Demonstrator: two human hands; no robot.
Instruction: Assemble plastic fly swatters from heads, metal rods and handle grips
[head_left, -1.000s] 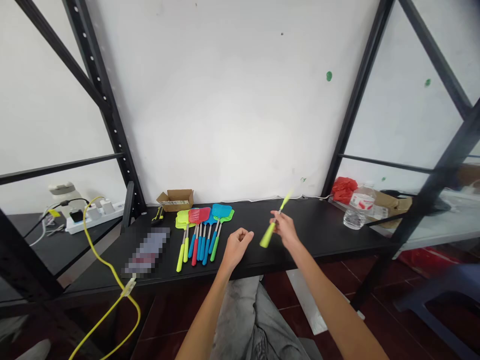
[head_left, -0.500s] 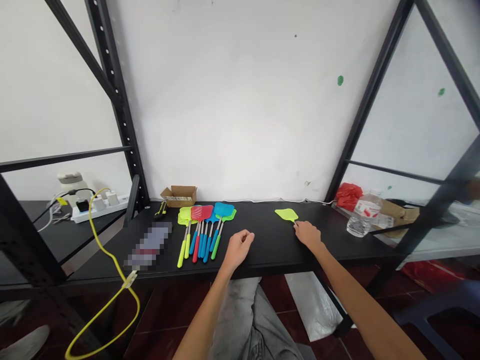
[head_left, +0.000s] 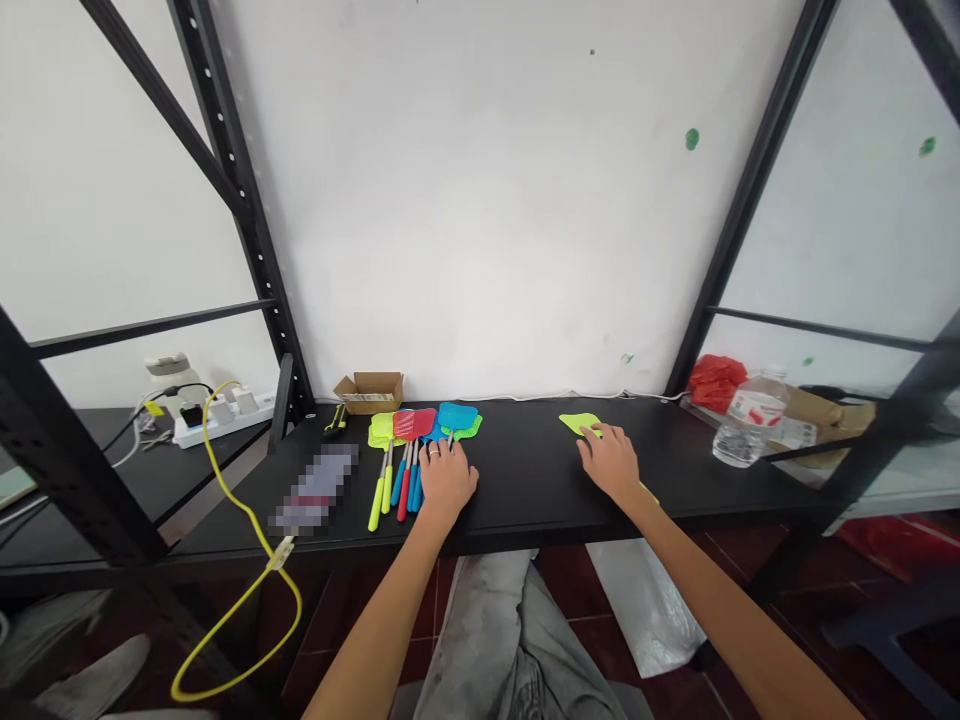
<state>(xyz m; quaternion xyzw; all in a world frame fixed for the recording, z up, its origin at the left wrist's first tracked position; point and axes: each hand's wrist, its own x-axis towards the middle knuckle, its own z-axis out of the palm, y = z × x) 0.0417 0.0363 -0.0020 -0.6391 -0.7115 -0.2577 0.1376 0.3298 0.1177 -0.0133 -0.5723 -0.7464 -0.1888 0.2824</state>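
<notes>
Several small fly swatters with metal shafts and coloured handles lie in a group on the left half of the black shelf. A red swatter (head_left: 413, 424) is among them, with yellow-green swatters (head_left: 380, 487) to its left and a blue swatter (head_left: 458, 415) to its right. My left hand (head_left: 447, 478) lies over the shafts and handles at the group's right side, fingers spread and hiding part of them. Farther right, my right hand (head_left: 612, 462) rests with fingers apart over a single yellow-green swatter (head_left: 576, 421); its head and handle end show past the hand.
A censored flat object (head_left: 315, 488) with a yellow cable (head_left: 259, 520) lies left of the swatters. Behind are a small open cardboard box (head_left: 370, 392) and a yellow-black item (head_left: 335, 422). A plastic bottle (head_left: 750, 420) and red bag (head_left: 716, 382) stand right, near a black post (head_left: 739, 210).
My left hand has moved left and forward from the bare shelf onto the swatters, its fingers opening. My right hand has loosened and now covers the single swatter. The view has shifted slightly.
</notes>
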